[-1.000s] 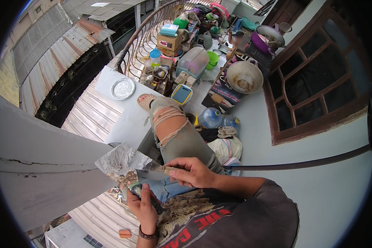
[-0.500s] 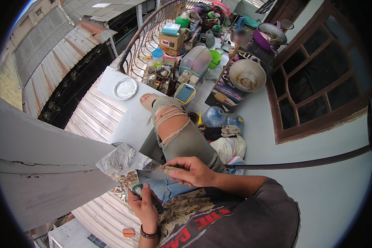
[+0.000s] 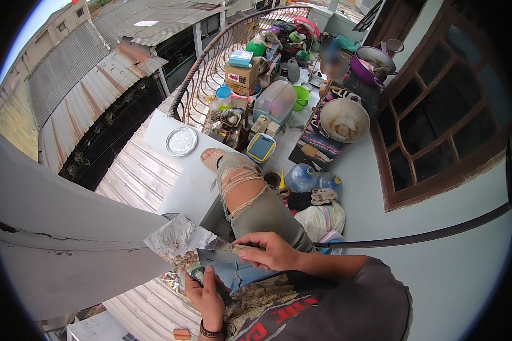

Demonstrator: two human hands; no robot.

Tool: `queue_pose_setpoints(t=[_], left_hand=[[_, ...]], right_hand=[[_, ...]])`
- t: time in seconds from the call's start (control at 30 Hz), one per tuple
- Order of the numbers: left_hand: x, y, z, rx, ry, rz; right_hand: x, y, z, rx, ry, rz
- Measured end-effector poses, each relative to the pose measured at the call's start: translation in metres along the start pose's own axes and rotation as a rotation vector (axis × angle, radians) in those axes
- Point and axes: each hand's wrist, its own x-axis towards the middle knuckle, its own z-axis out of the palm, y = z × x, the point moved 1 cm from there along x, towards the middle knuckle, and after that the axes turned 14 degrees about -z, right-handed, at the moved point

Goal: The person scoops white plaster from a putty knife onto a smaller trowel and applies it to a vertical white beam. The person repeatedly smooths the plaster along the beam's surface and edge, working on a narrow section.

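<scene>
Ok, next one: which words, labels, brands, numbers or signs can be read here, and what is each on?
Dark shirt: large red lettering, partly cut off by the lower edge; wording not copied out.
Dark box by the worn round pan: pale lettering; wording not copied out.
Cardboard box near the railing: dark reddish print, too small to read.
Scraper in the right hand: no readable text.
</scene>
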Motion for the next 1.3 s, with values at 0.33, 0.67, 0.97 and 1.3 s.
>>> queue_pose_setpoints(t=[0.33, 0.67, 0.97, 1.3], left_hand=[[0.035, -0.008, 0.004, -0.061, -0.032, 0.092], [0.066, 0.01, 0.009, -0.067, -0.004, 0.046], [0.075, 0.02, 0.019, -0.086, -0.001, -0.011], [0.08, 0.018, 0.015, -0.099, 0.005, -0.032]], right_hand=[[0.021, 0.003, -0.02, 0.029, -0.042, -0.059], [0.046, -0.012, -0.027, 0.135, -0.047, -0.075], [0.054, -0.01, -0.035, 0.135, -0.079, -0.125], [0.055, -0.015, -0.032, 0.118, -0.059, -0.121]])
